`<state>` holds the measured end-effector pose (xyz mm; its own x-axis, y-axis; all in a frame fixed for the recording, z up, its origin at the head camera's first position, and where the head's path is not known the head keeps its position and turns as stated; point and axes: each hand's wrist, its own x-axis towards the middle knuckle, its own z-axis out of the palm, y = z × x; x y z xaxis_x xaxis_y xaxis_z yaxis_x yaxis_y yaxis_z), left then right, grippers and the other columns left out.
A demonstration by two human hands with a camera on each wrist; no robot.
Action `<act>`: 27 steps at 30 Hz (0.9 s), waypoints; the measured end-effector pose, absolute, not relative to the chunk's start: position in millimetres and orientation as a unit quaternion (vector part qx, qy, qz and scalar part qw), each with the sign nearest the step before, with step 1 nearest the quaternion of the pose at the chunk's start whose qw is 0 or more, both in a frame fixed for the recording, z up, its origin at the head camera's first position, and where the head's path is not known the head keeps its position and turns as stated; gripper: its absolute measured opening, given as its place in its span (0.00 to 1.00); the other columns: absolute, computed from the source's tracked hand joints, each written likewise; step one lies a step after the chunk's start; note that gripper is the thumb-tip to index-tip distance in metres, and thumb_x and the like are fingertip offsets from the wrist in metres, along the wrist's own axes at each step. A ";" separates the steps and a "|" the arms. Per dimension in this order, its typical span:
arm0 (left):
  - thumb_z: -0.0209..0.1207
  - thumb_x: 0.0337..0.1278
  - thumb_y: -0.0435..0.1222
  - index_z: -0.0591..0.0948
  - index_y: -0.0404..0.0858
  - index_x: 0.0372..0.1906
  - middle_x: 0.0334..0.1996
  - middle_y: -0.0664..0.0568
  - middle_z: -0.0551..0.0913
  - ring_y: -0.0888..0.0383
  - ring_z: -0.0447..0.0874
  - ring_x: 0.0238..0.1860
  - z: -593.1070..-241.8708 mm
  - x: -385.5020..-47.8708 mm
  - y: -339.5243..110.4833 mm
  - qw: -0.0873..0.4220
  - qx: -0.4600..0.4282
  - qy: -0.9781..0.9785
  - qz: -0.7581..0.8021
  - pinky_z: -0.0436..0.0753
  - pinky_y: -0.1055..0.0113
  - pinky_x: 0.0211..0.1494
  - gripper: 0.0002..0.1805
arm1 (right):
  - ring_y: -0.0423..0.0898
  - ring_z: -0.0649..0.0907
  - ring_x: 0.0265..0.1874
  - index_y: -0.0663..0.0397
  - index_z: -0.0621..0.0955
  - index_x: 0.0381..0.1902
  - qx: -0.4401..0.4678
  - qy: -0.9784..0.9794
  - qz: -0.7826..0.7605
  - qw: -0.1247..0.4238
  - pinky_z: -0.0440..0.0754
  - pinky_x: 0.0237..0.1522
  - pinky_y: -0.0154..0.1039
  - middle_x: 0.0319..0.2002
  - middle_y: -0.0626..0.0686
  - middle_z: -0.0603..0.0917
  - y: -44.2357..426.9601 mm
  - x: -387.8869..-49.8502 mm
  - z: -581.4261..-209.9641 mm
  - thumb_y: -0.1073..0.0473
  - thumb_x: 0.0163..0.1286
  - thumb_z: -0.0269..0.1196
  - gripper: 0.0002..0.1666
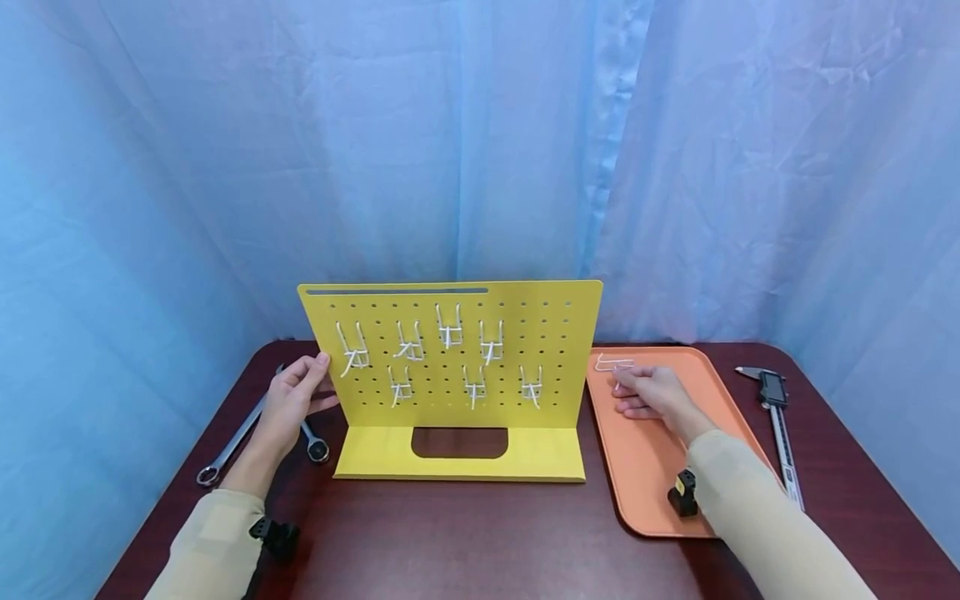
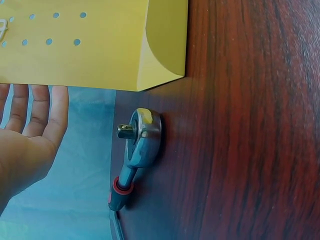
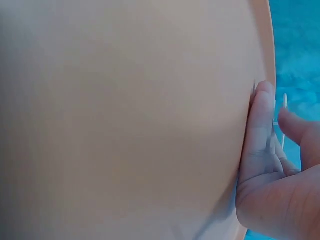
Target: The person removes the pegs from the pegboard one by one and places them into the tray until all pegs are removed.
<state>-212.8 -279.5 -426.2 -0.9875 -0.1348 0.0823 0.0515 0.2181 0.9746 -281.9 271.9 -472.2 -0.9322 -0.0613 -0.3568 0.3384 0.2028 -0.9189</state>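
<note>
Head view: the right hand (image 1: 652, 393) pinches a white wire hook (image 1: 613, 363) between thumb and fingers, over the far left corner of an orange tray (image 1: 645, 475). In the right wrist view the hook shows partly behind the thumb and fingers, so exactly how much of it they cover cannot be told. The left hand (image 1: 294, 396) grips the left edge of a yellow pegboard (image 1: 461, 417), its thumb on the front and its other fingers reaching behind.

The pegboard stands upright on its base, which has a rounded cutout. Seven white hooks (image 1: 491, 343) hang on its face, four in an uneven upper row and three lower down. The tray lies flat on the dark red counter (image 1: 450, 533), just right of the pegboard. A digital caliper (image 1: 777, 425) lies along the tray's right side. Near the left hand are a long wrench (image 1: 238, 442) and a ratchet (image 2: 145, 137); the left wrist view shows the ratchet's square drive and a red ring on its handle. A pale blue curtain (image 1: 375, 150) hangs behind the counter.
</note>
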 end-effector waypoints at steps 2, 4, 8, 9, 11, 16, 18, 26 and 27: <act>0.54 0.71 0.59 0.75 0.31 0.47 0.43 0.58 0.86 0.60 0.86 0.45 -426.5 -213.1 -279.5 0.074 0.024 -0.777 -0.625 0.87 0.66 0.46 0.31 | 0.42 0.88 0.26 0.70 0.73 0.61 0.090 0.760 -0.623 0.163 0.89 0.34 0.39 0.33 0.49 0.88 273.0 -280.4 -469.9 0.47 0.78 0.59 0.31; 0.53 0.71 0.59 0.75 0.31 0.47 0.43 0.58 0.86 0.60 0.86 0.45 -426.6 -213.4 -279.7 0.073 0.022 -0.777 -0.625 0.87 0.66 0.46 0.31 | 0.42 0.89 0.28 0.70 0.71 0.61 0.090 0.759 -0.621 0.173 0.89 0.35 0.40 0.34 0.49 0.89 273.9 -278.5 -466.9 0.48 0.80 0.57 0.29; 0.54 0.71 0.59 0.76 0.31 0.46 0.43 0.58 0.86 0.60 0.86 0.45 -427.0 -213.4 -281.1 0.074 0.021 -0.778 -0.624 0.87 0.66 0.46 0.31 | 0.44 0.89 0.32 0.70 0.69 0.66 0.088 0.751 -0.625 0.194 0.89 0.39 0.42 0.39 0.51 0.89 274.5 -275.0 -462.7 0.49 0.82 0.53 0.29; 0.54 0.71 0.59 0.76 0.32 0.46 0.43 0.58 0.86 0.60 0.86 0.45 -426.8 -213.4 -281.2 0.074 0.022 -0.778 -0.624 0.87 0.67 0.46 0.31 | 0.45 0.89 0.34 0.70 0.68 0.67 0.088 0.747 -0.629 0.198 0.89 0.40 0.42 0.40 0.51 0.89 273.7 -273.7 -461.0 0.49 0.82 0.53 0.30; 0.54 0.71 0.59 0.76 0.33 0.46 0.44 0.58 0.85 0.60 0.86 0.45 -426.7 -213.6 -281.5 0.074 0.022 -0.778 -0.624 0.87 0.67 0.46 0.30 | 0.46 0.89 0.36 0.71 0.67 0.69 0.084 0.737 -0.640 0.199 0.88 0.43 0.44 0.43 0.54 0.89 271.0 -270.5 -456.0 0.49 0.82 0.54 0.32; 0.53 0.71 0.59 0.76 0.33 0.47 0.45 0.57 0.85 0.60 0.86 0.46 -426.8 -213.1 -282.1 0.075 0.024 -0.780 -0.621 0.87 0.67 0.46 0.30 | 0.49 0.89 0.43 0.66 0.68 0.71 0.050 0.723 -0.666 0.177 0.86 0.50 0.47 0.49 0.53 0.87 256.7 -257.3 -429.1 0.46 0.79 0.57 0.35; 0.53 0.71 0.59 0.76 0.32 0.47 0.45 0.57 0.85 0.60 0.86 0.46 -426.4 -212.7 -282.3 0.077 0.025 -0.780 -0.620 0.87 0.67 0.46 0.30 | 0.48 0.89 0.45 0.63 0.71 0.69 0.031 0.711 -0.686 0.155 0.85 0.51 0.47 0.48 0.51 0.88 247.8 -249.7 -415.4 0.44 0.78 0.59 0.34; 0.53 0.72 0.59 0.75 0.31 0.49 0.43 0.57 0.85 0.59 0.85 0.46 -425.7 -211.2 -280.0 0.075 0.018 -0.780 -0.621 0.86 0.67 0.47 0.31 | 0.48 0.89 0.43 0.62 0.76 0.57 -0.054 0.640 -0.762 0.079 0.87 0.47 0.47 0.46 0.54 0.88 211.6 -209.7 -369.6 0.48 0.75 0.63 0.24; 0.53 0.72 0.59 0.75 0.31 0.49 0.43 0.57 0.85 0.59 0.85 0.46 -426.5 -211.4 -279.5 0.074 0.019 -0.779 -0.623 0.86 0.67 0.46 0.31 | 0.49 0.89 0.44 0.64 0.76 0.57 -0.068 0.641 -0.760 0.080 0.87 0.47 0.48 0.47 0.55 0.87 207.7 -205.3 -366.4 0.49 0.76 0.62 0.25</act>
<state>-211.4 -279.5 -426.5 -0.9882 -0.1221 0.0925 0.0633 0.2242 0.9725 -205.3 207.7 -366.4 -0.9781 -0.2080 0.0002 0.0349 -0.1654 -0.9856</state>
